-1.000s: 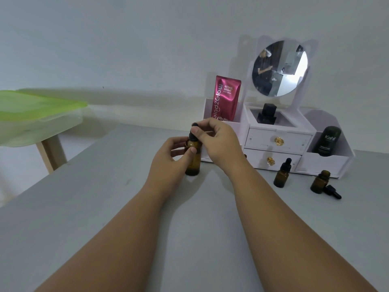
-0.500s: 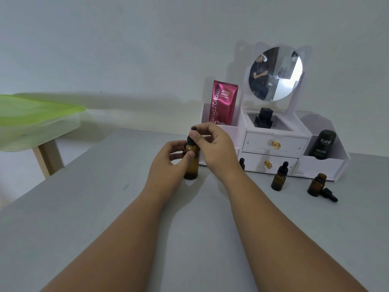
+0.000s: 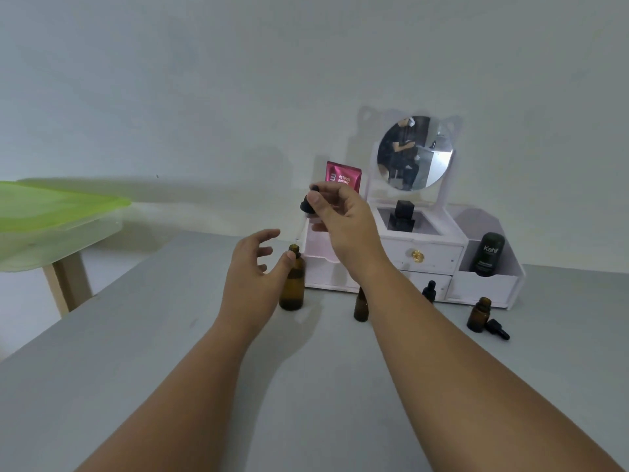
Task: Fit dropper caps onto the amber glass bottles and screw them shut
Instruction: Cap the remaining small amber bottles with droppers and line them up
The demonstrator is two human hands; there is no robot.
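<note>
An amber glass bottle (image 3: 292,290) stands on the grey table (image 3: 170,369) with its neck uncovered. My left hand (image 3: 253,267) is beside it, fingers spread, the thumb tip resting against the bottle's neck. My right hand (image 3: 340,226) is raised above and to the right, pinching a black dropper cap (image 3: 307,204). A smaller amber bottle (image 3: 360,306) stands partly hidden behind my right forearm. Farther right are a capped bottle (image 3: 429,291) and an uncapped bottle (image 3: 479,315), with a loose dropper cap (image 3: 497,329) lying beside it.
A white organiser (image 3: 483,284) with drawers and a round mirror (image 3: 414,153) stands at the back against the wall, holding a pink sachet (image 3: 343,175) and a black Kahf bottle (image 3: 487,254). A green-lidded container (image 3: 51,212) sits on a wooden stand beyond the table's left edge.
My right hand has lifted the dropper cap up and off the bottle. My left hand has opened and let go of the bottle, which now stands on the table.
</note>
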